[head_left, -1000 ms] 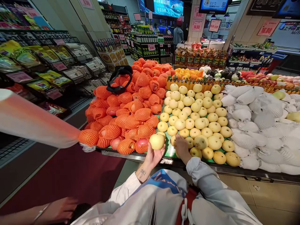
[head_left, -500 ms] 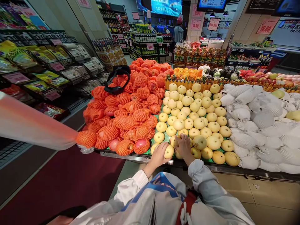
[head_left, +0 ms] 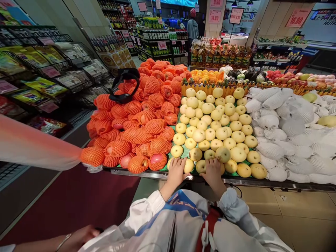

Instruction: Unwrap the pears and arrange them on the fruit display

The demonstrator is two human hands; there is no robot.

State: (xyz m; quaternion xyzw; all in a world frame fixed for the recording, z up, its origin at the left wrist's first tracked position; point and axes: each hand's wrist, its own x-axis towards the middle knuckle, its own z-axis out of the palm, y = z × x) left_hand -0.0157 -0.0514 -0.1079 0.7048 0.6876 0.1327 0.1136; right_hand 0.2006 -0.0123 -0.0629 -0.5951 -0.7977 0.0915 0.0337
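Note:
My left hand point(head_left: 177, 171) lies over the front row of yellow pears point(head_left: 210, 122), fingers stretched forward, with one pear point(head_left: 188, 165) touching its right side. My right hand point(head_left: 214, 172) rests flat with spread fingers on the front pears a little further right, and a pear point(head_left: 222, 168) peeks out beside it. Neither hand lifts a fruit. Both white sleeves reach in from the bottom of the view. The pears sit on a green mat in the middle of the display stand.
Red apples in orange foam nets point(head_left: 136, 129) are piled left of the pears, with a black object point(head_left: 124, 85) on top. White-netted fruit point(head_left: 288, 136) lies to the right. An orange-tinted plastic bag point(head_left: 34, 147) hangs at left. Another person's hand point(head_left: 78, 238) shows at bottom left. Shelves line the left aisle.
My left hand held a pear up, set it down in the front row, and now lies flat beside it. My right hand slid back toward the front edge.

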